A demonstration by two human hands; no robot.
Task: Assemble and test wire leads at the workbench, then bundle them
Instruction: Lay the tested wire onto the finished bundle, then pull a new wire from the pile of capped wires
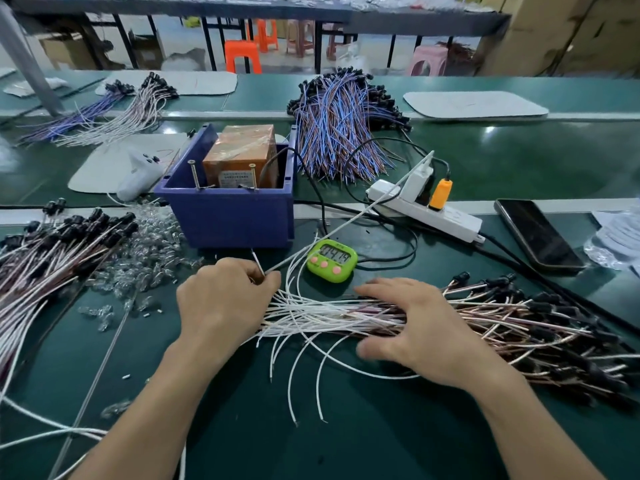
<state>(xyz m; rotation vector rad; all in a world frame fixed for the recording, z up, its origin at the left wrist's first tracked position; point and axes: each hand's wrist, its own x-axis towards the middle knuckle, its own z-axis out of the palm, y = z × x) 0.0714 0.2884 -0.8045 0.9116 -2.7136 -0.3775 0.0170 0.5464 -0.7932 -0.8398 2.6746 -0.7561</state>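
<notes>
A loose bundle of white and brown wire leads with black end caps lies across the green bench in front of me. My left hand is closed, pinching the white free ends of a few leads at the bundle's left end. My right hand rests flat on the middle of the bundle, fingers spread, pressing it down. A blue bin holding an orange test box with two upright metal pins stands just behind my left hand. Another pile of capped leads lies at the left beside clear small bulbs.
A green timer sits between the bin and my right hand. A white power strip with plugs and black cables runs to the right; a dark phone lies beyond. A blue-and-brown lead heap sits farther back.
</notes>
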